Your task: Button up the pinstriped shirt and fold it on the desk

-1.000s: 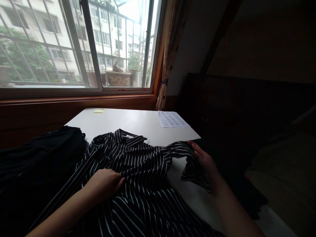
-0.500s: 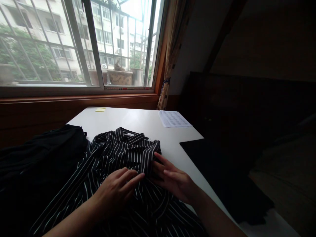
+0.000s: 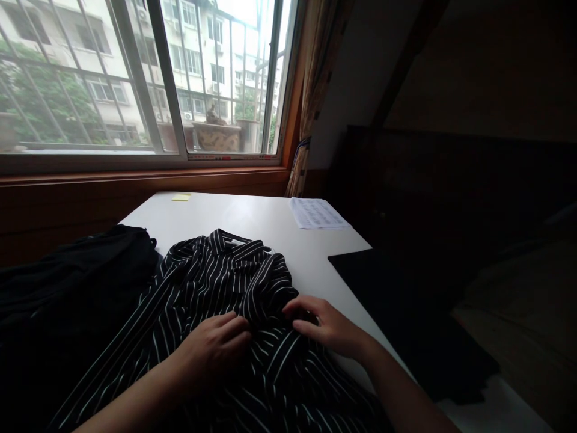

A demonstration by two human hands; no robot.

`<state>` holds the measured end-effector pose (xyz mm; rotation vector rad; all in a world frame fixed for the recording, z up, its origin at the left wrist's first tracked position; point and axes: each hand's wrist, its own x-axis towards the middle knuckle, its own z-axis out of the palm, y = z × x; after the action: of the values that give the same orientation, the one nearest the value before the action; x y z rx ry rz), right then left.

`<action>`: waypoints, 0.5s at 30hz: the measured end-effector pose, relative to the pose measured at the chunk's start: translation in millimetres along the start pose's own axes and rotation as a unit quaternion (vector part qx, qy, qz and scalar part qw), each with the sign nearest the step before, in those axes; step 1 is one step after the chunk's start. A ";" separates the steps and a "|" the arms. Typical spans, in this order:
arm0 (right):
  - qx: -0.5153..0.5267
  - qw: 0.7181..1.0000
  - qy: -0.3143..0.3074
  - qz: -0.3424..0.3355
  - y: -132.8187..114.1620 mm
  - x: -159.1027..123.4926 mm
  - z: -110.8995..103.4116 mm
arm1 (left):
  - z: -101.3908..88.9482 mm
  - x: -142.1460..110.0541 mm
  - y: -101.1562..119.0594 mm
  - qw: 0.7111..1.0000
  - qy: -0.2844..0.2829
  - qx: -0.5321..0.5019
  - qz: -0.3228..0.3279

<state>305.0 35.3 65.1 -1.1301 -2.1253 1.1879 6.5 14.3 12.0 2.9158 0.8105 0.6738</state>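
Shows bare on left hand (image 3: 216,344) and right hand (image 3: 329,325), and likewise along left forearm (image 3: 135,394) and right forearm (image 3: 399,376), down to the frame's bottom edge. Has slim fingers, rounded at the tips, and narrow wrists.

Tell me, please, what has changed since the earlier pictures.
One sleeve of the striped shirt, stretched out rightward before, now lies folded inward over its front. The right hand moved left with it; its grip is unclear. The left hand stays on the shirt; printed sheets and sticky note stayed put.
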 end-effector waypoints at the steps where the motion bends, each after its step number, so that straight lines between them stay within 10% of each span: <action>1: -0.008 1.000 -0.027 0.005 -1.1 -2.2 -1.4 | 0.4 -0.6 -0.6 1.000 0.014 -0.013 -0.011; 6: -0.028 0.995 -0.095 0.020 -2.4 -4.8 3.8 | 1.4 -2.2 -1.0 0.995 0.062 -0.065 -0.047; 15: 0.153 0.985 0.081 -0.010 -4.5 1.5 17.0 | -6.8 0.5 5.3 0.988 0.018 -0.146 -0.050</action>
<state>290.3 27.0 59.9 -1.0255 -1.7578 1.3108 6.6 9.4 19.2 2.5906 0.7801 0.7657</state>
